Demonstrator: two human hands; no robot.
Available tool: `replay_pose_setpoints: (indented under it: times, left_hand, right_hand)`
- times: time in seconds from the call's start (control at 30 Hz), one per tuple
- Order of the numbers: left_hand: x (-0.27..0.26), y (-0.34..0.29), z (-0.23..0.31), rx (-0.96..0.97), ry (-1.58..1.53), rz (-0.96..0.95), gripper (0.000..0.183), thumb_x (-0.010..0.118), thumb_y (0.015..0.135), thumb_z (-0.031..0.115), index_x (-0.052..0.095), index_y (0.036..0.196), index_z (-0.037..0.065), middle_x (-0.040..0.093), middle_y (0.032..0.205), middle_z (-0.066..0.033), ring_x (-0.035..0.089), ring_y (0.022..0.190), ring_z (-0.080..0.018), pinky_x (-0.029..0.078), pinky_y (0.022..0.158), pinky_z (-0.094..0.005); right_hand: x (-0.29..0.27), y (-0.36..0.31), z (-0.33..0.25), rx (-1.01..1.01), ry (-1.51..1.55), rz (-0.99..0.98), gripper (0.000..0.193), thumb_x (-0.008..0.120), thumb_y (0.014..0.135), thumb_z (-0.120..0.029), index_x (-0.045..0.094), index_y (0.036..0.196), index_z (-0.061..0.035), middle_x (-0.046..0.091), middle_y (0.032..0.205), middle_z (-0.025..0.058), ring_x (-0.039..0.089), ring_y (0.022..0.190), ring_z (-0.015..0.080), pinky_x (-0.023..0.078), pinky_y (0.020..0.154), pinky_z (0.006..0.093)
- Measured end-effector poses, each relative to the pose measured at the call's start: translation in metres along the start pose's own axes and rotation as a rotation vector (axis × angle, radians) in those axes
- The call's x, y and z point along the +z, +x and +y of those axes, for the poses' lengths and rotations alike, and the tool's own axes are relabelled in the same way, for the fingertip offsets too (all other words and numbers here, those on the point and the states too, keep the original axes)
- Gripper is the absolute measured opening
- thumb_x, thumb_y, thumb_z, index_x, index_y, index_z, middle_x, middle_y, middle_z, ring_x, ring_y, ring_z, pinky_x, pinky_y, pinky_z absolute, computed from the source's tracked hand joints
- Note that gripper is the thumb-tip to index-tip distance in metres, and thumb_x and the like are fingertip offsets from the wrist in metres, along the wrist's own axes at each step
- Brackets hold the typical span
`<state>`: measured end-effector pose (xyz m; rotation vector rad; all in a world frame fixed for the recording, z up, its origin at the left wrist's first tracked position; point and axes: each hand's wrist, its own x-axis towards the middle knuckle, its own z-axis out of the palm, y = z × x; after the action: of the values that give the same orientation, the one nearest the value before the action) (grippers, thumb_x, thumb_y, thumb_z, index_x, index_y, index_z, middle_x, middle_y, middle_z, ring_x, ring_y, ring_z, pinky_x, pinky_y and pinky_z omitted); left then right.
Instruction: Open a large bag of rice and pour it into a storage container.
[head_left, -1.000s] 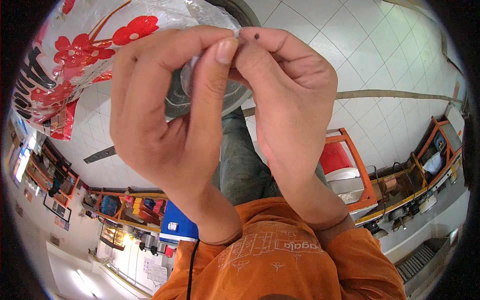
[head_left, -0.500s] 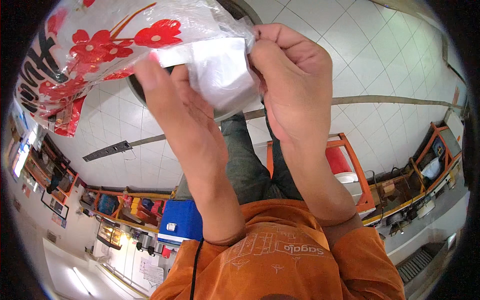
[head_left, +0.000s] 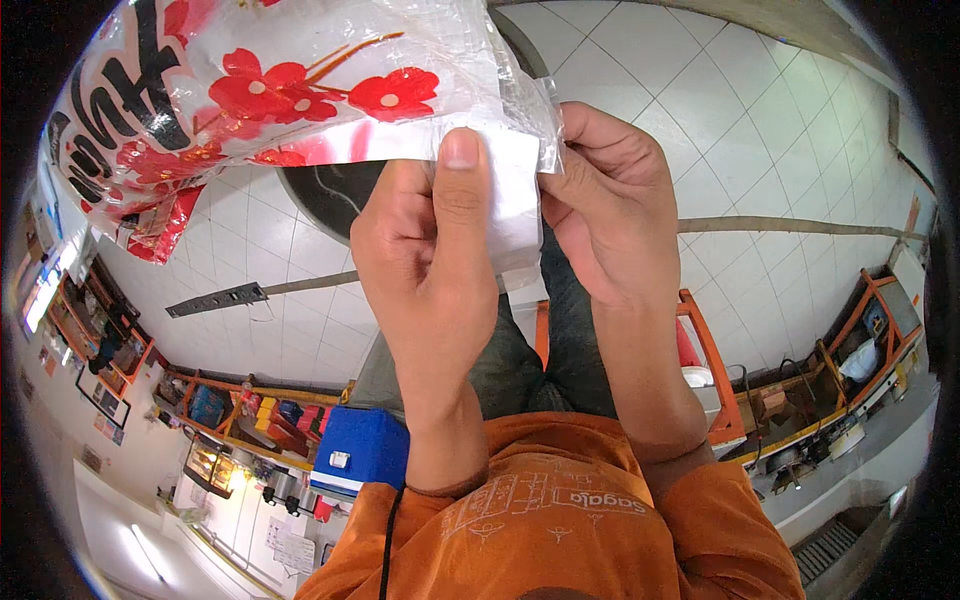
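Note:
A clear plastic bag printed with red flowers and black lettering fills the upper left of the head view. Its open white edge hangs between my two hands. My left hand pinches that edge with thumb up and fingers curled behind it. My right hand grips the same edge from the right, fingers wrapped over the plastic. Both forearms rise from the lower edge, above an orange shirt and grey trousers.
A white tiled floor lies beneath, with a dark round shape behind the bag. A blue box sits at lower left near orange shelving holding goods. An orange-framed stand is at the right.
The bag has come up and spread wider across the view. My left hand shifted from behind the plastic to pinching its white edge beside my right hand.

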<state>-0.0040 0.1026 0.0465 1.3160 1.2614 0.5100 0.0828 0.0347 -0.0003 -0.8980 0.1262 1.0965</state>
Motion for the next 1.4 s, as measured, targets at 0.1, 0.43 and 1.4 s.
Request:
replay_pose_setpoints:
  times: [0.1, 0.43, 1.4]
  left_hand:
    - [-0.001, 0.001, 0.001, 0.052, -0.005, 0.005, 0.035, 0.057, 0.102, 0.020, 0.051, 0.071, 0.002, 0.046, 0.064, 0.0070, 0.032, 0.061, -0.0008, 0.024, 0.050, -0.0214]
    - [-0.014, -0.002, 0.007, 0.150, 0.066, -0.087, 0.032, 0.051, 0.104, 0.021, 0.055, 0.078, 0.004, 0.048, 0.070, 0.0066, 0.035, 0.064, 0.0003, 0.024, 0.053, -0.0194]
    - [0.003, -0.006, -0.011, -0.121, -0.271, -0.103, 0.021, 0.066, 0.096, 0.021, 0.068, 0.100, 0.000, 0.070, 0.092, -0.0031, 0.061, 0.077, -0.0058, 0.047, 0.069, -0.0203]
  right_hand:
    - [0.007, 0.000, 0.000, 0.039, 0.088, 0.017, 0.014, 0.061, 0.086, 0.006, 0.068, 0.098, 0.0074, 0.070, 0.085, 0.0101, 0.065, 0.071, 0.0125, 0.054, 0.067, 0.0248]
    - [0.018, -0.008, 0.009, 0.046, 0.161, 0.109, 0.017, 0.055, 0.083, 0.007, 0.068, 0.094, 0.0082, 0.069, 0.080, 0.0094, 0.063, 0.065, 0.0117, 0.052, 0.060, 0.0239]
    - [-0.002, -0.015, -0.036, -0.742, -1.045, -0.094, 0.022, 0.070, 0.078, 0.015, 0.070, 0.098, 0.0070, 0.067, 0.093, 0.0143, 0.065, 0.081, 0.0154, 0.051, 0.070, 0.0229]
